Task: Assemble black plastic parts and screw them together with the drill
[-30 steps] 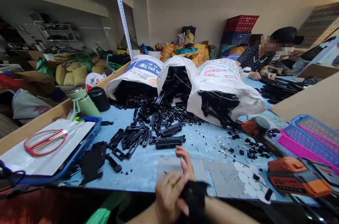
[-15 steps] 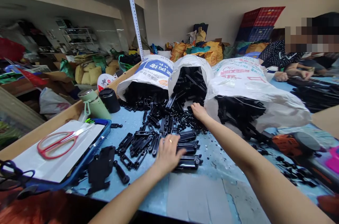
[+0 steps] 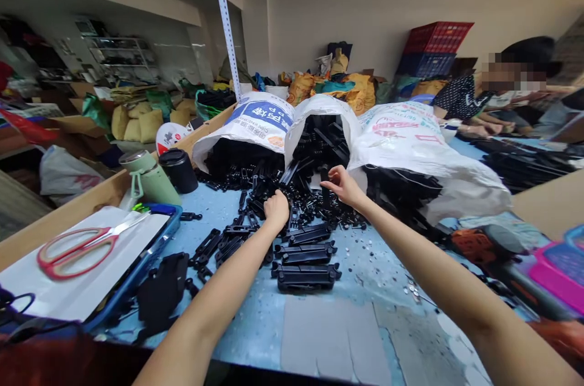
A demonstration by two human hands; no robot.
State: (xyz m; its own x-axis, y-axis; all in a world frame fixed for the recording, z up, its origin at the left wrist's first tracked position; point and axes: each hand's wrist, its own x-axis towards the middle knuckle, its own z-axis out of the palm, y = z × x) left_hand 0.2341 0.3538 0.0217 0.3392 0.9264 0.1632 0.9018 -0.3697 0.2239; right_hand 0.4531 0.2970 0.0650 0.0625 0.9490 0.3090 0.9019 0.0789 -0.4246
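Loose black plastic link parts (image 3: 230,246) and small pins lie heaped on the blue tabletop before three sacks. My left hand (image 3: 277,210) reaches into this heap, its fingers curled in; whatever they hold is hidden. To its right, my right hand (image 3: 344,186) is raised over the small pins, thumb and fingers drawn together at a narrow black plastic part (image 3: 325,186). Nearer to me, several bulkier black assemblies (image 3: 305,276) lie stacked in a row. The middle white sack (image 3: 319,104) gapes behind both hands, full of long black pieces.
A blue-printed sack (image 3: 255,115) and a red-printed sack (image 3: 410,130) flank the middle one. Red-handled scissors (image 3: 77,252) lie on a tray at left, beside a green flask (image 3: 152,179) and black cup (image 3: 179,170). An orange-and-black power tool (image 3: 479,246) lies right. A co-worker (image 3: 460,94) sits beyond.
My left hand has moved forward from the stacked assemblies into the loose heap, and its fingers have curled. My right hand has lifted slightly, with a dark part now at its fingertips.
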